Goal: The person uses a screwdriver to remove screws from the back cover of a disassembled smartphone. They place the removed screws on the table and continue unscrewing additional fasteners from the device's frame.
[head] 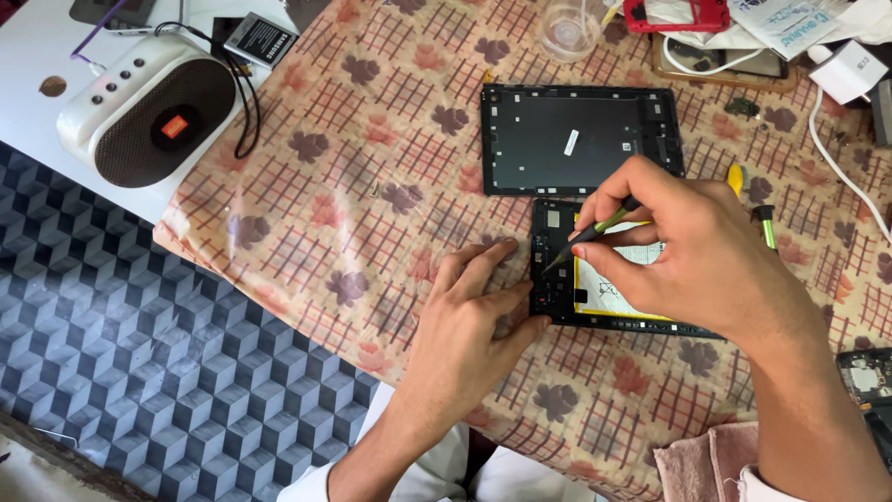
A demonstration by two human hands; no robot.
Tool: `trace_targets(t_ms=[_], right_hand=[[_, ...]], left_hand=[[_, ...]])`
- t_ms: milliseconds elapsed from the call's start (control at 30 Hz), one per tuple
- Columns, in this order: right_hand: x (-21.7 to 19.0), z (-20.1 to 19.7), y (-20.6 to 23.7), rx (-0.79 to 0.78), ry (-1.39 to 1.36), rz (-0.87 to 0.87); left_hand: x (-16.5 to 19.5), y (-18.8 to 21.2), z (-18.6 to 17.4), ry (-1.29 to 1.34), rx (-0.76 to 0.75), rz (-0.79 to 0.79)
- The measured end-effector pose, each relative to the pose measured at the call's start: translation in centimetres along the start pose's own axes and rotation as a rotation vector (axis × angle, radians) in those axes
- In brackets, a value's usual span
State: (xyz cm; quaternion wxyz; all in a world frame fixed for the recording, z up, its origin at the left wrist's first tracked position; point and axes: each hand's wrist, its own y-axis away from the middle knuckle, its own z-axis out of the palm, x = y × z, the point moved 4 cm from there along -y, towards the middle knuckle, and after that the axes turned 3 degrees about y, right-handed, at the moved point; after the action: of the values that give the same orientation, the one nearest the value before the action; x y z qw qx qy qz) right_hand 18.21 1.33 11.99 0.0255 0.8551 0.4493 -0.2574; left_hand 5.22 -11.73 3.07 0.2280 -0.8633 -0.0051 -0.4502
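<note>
1. Tablet [557, 279], opened up, lying flat on patterned tablecloth [372, 139], near front edge of table, right of centre. Innards facing up: black frame, white-and-yellow battery [618, 284] in the middle.
2. Right hand [688, 246] over the tablet, covering most of its right half. Fingers pinched shut on a screwdriver [595, 230] with dark shaft and green grip.
3. Screwdriver tilted, tip down-left, touching the left strip of the tablet's frame, just beside the battery.
4. Left hand [469, 316] flat on the tablecloth, palm down, fingers together, holding nothing. Fingertips [531, 327] pressed against the tablet's left edge.
5. Back cover [581, 139], black, lying inner side up just behind the tablet, edges nearly touching.
6. Second screwdriver [767, 226], green grip, on the cloth right of the right hand; yellow-handled tool [734, 177] beside it, mostly hidden.
7. Speaker [149, 107], white with brown grille, far left on white tabletop [37, 56], black cord looped round it. Small phone battery [260, 39] just behind.
8. Clear glass [569, 28] at top centre. Red phone case [676, 14], white charger [847, 70] and white cable [836, 158] at top right.
9. Pink towel [706, 460] at bottom right, under the right forearm. Floor tiles [139, 353] grey cube pattern at left.
</note>
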Motion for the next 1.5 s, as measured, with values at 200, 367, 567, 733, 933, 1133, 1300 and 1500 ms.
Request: trace_targets(t_ms=[200,367,567,733,933,1133,1300,1500], right_hand=[[0.3,0.2,-0.3,0.002,-0.015,-0.018],[0.5,0.6,-0.2,-0.005,-0.023,-0.03],[0.4,0.8,-0.2,-0.006,-0.032,-0.016],[0.3,0.6,-0.2,0.002,-0.048,-0.014],[0.4,0.6,-0.2,0.0,-0.036,-0.014],[0.5,0.7,-0.2,-0.003,-0.04,-0.02],[0.8,0.8,0.1,-0.004,-0.163,-0.007],[0.6,0.0,0.8,-0.029,-0.371,-0.097]], left_hand=[[0.0,0.0,0.0,-0.009,0.003,0.012],[0.0,0.0,0.0,-0.007,-0.002,0.004],[0.0,0.0,0.0,0.007,0.001,-0.004],[0.0,-0.1,-0.1,0.014,-0.002,-0.009],[0.0,-0.2,0.0,0.016,-0.011,-0.04],[0.0,-0.2,0.0,0.027,-0.016,-0.056],[-0.2,-0.3,-0.1,0.054,0.032,-0.07],[-0.8,-0.2,-0.5,0.195,0.069,-0.133]])
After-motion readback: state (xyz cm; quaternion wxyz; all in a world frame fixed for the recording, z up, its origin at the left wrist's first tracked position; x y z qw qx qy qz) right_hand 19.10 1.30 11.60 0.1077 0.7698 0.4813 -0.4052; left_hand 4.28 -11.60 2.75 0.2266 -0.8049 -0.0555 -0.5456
